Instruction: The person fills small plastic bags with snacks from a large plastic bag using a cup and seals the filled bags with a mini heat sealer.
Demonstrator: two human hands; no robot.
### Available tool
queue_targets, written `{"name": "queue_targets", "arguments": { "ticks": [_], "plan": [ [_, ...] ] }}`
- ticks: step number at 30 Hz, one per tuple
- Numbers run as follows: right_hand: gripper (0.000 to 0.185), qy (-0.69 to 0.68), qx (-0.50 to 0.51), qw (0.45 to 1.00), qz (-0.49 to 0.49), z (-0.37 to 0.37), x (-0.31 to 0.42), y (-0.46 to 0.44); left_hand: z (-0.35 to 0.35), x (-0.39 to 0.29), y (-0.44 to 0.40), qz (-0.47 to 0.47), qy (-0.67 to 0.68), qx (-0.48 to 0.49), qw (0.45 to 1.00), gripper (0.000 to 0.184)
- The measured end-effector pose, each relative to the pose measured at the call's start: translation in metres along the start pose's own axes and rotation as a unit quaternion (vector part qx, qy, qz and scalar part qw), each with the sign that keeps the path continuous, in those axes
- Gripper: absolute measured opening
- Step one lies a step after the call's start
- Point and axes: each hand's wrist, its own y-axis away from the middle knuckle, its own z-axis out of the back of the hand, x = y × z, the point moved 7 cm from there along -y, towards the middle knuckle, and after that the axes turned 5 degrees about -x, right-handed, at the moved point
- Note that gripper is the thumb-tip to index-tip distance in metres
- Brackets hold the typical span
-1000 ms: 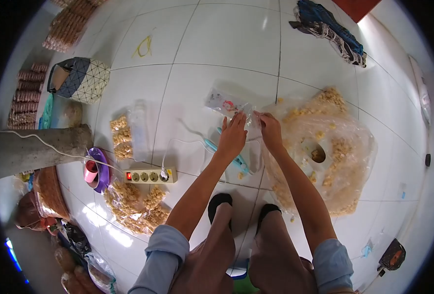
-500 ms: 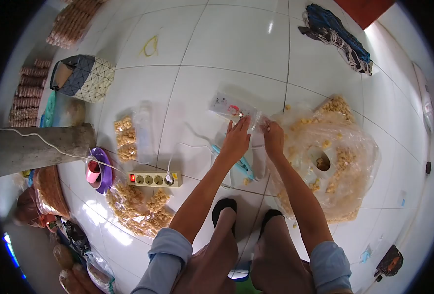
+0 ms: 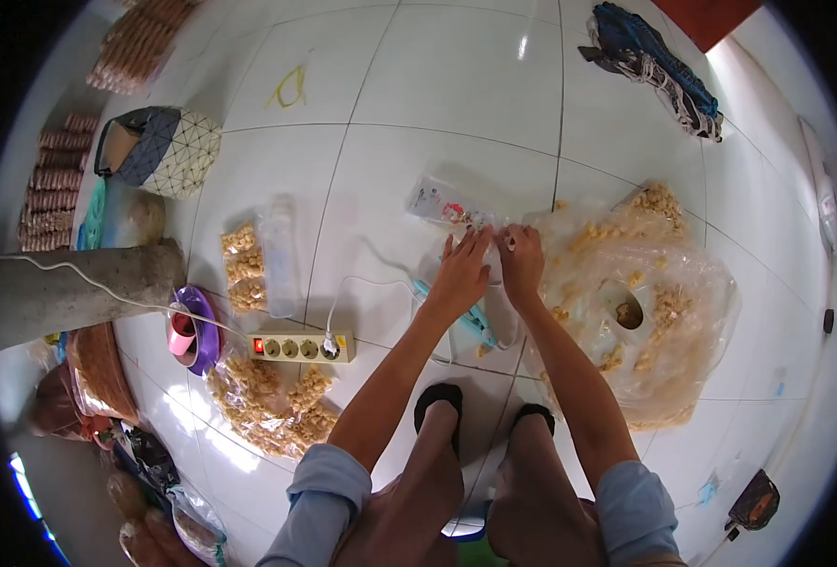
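My left hand (image 3: 460, 274) lies with its fingers spread on the near edge of a clear plastic packet (image 3: 444, 204) with red and dark print. Beside it, my right hand (image 3: 521, 260) has its fingers bent together at the packet's right end; whatever they pinch is too small to make out. Under and just below my left hand is a turquoise tool (image 3: 475, 324) with a white cord. Right of my right hand, a large clear plastic bag (image 3: 688, 283) spreads on the floor with yellowish snack pieces in and around it.
A power strip (image 3: 300, 348), filled snack packets (image 3: 243, 268), clear sleeves (image 3: 280, 260) and a snack pile (image 3: 267, 402) lie to the left. Further left are a purple bowl (image 3: 207, 331), a pillar (image 3: 78, 288) and a patterned bag (image 3: 168, 151). Blue cloth (image 3: 655, 66) is at upper right.
My right hand has moved slightly left and up, closer to my left hand. The view has shifted, so the floor items appear a little further right than a second ago.
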Motion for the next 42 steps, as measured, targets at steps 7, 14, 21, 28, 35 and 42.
{"name": "queue_targets", "arguments": {
  "ticks": [7, 14, 21, 28, 35, 42],
  "plan": [
    [0.008, -0.103, 0.019, 0.993, -0.044, 0.015, -0.001, 0.005, -0.006, -0.003, 0.0, 0.075, -0.11, 0.043, 0.99, 0.059],
    [0.007, -0.105, -0.038, 0.993, -0.03, 0.1, 0.01, -0.025, -0.017, 0.007, 0.001, 0.085, -0.101, 0.045, 0.99, 0.055],
    [0.005, -0.224, 0.048, 0.965, -0.124, 0.094, -0.017, -0.024, 0.016, -0.005, -0.005, 0.076, 0.147, -0.139, 0.976, 0.034],
    [0.011, -0.285, 0.026, 0.949, -0.131, 0.077, -0.002, 0.002, -0.015, -0.016, -0.013, 0.3, 0.458, -0.055, 0.835, 0.043],
    [0.038, -0.301, 0.038, 0.945, -0.125, 0.082, 0.01, 0.013, 0.01, -0.018, -0.011, 0.319, 0.64, -0.189, 0.673, 0.049],
    [0.049, -0.251, 0.1, 0.96, -0.074, 0.137, 0.055, 0.007, 0.087, -0.086, -0.007, 0.176, 0.569, -0.17, 0.785, 0.016]
  ]
}}
